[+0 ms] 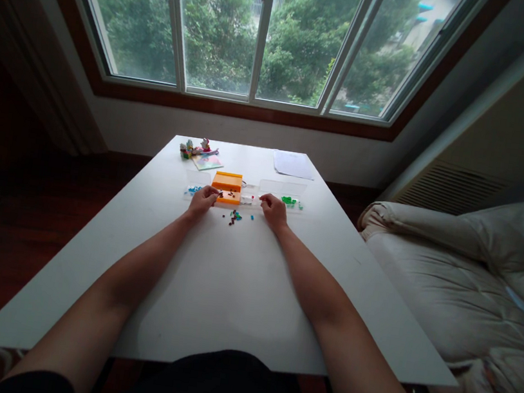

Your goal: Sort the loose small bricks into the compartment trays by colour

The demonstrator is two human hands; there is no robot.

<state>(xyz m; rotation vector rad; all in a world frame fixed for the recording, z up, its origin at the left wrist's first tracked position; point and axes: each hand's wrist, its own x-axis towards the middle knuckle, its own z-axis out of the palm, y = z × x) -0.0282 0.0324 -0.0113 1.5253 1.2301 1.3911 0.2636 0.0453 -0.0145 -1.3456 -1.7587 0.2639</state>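
Note:
My left hand (203,201) is closed in a pinch at the left edge of an open orange box (228,180). Small brown pieces (231,194) lie in the box, some right by those fingertips; whether one is held is too small to tell. Blue pieces (193,189) sit in a clear box just left of this hand. My right hand (273,211) also has its fingers pressed together, in front of a clear box (282,189) with green pieces (289,200). Anything between its fingertips cannot be made out. Between my hands, a loose pile of brown, green and blue pieces (234,216) lies on the table.
The white table (247,298) reaches toward the window. At its far left stand a colourful small model (199,147) and a printed sheet (208,161). White papers (293,164) lie at the far right. A cushioned sofa (455,276) flanks the table's right side.

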